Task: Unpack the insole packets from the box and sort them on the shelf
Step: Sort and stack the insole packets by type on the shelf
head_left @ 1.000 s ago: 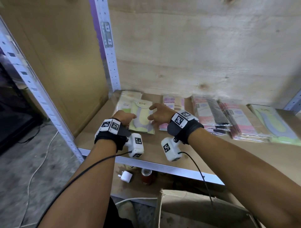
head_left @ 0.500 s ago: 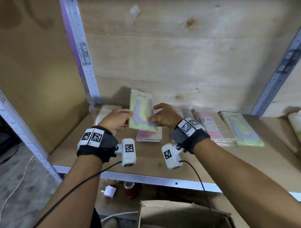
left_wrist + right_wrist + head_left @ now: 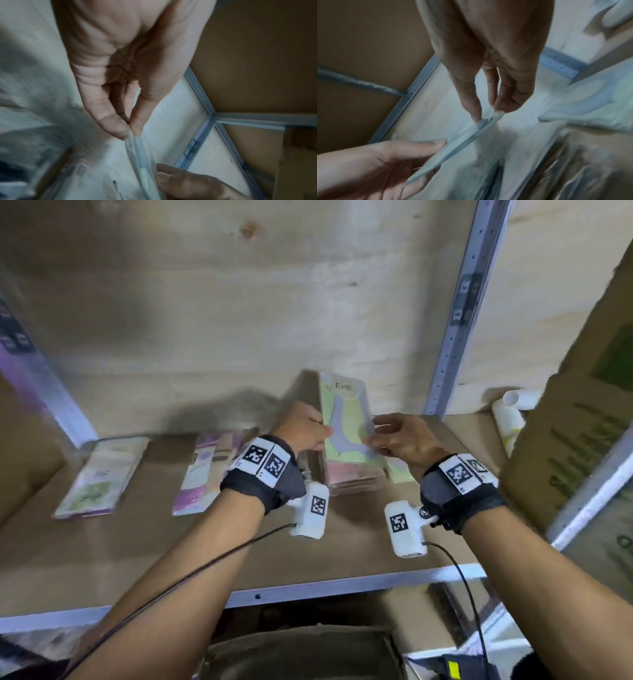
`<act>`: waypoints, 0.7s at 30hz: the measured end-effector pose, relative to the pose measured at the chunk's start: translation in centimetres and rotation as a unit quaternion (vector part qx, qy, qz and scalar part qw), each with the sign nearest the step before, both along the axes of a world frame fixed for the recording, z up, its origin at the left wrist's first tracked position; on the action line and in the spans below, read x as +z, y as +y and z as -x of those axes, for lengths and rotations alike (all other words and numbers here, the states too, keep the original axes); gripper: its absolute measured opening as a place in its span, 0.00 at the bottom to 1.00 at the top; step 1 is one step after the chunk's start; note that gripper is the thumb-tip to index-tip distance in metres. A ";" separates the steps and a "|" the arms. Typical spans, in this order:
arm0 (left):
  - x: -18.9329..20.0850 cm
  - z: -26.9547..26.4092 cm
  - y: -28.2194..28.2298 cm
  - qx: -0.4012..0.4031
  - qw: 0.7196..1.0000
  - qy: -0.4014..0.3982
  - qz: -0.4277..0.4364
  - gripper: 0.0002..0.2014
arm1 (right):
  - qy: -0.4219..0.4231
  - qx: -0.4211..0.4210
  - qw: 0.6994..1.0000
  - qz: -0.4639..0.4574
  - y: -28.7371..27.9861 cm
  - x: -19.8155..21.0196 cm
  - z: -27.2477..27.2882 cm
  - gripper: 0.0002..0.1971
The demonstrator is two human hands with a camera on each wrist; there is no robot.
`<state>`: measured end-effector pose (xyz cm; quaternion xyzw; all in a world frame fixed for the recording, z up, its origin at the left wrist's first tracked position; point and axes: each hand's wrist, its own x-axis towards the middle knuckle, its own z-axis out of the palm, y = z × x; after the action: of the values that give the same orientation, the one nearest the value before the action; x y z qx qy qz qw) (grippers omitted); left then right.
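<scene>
We hold one green insole packet (image 3: 347, 419) upright above the shelf (image 3: 102, 549), toward its back right corner: our left hand (image 3: 301, 428) pinches the packet's left edge between thumb and fingers, and our right hand (image 3: 402, 440) pinches its right edge the same way. Directly beneath it a stack of pink packets (image 3: 352, 479) lies on the shelf board, a purple-and-cream pile (image 3: 205, 470) lies left of our left wrist, and a pale green pile (image 3: 102, 477) lies near the shelf's left edge. The open cardboard box (image 3: 301, 652) sits below the shelf's front edge with its contents not discernible, a large carton (image 3: 579, 422) stands at the right edge, and white bottles (image 3: 510, 412) occupy the back right corner beside the metal upright (image 3: 459, 313).
</scene>
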<state>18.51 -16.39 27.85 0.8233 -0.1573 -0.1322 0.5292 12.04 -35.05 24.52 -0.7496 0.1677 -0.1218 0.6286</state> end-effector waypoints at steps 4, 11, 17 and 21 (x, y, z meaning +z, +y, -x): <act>-0.9 -0.9 -5.9 -0.003 0.999 -0.009 -0.052 0.09 | 0.014 -0.013 1.000 -0.012 -5.2 -0.9 0.5 0.27; -3.5 -2.4 -12.0 -0.001 0.990 -0.038 -0.138 0.19 | 0.037 -0.032 0.994 0.094 -10.3 -2.7 0.3 0.28; -4.7 -3.4 -15.3 0.007 0.978 -0.083 -0.193 0.19 | 0.099 -0.072 0.972 0.200 -12.3 -4.1 -0.8 0.29; -5.0 -4.6 -16.8 -0.007 0.963 -0.091 -0.253 0.19 | 0.123 -0.092 0.963 0.223 -12.4 -4.6 -1.5 0.28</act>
<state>23.13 -33.17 22.82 0.9377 -0.1721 -0.0954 0.2863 13.58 -47.44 19.88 -0.8613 0.2806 -0.1198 0.4063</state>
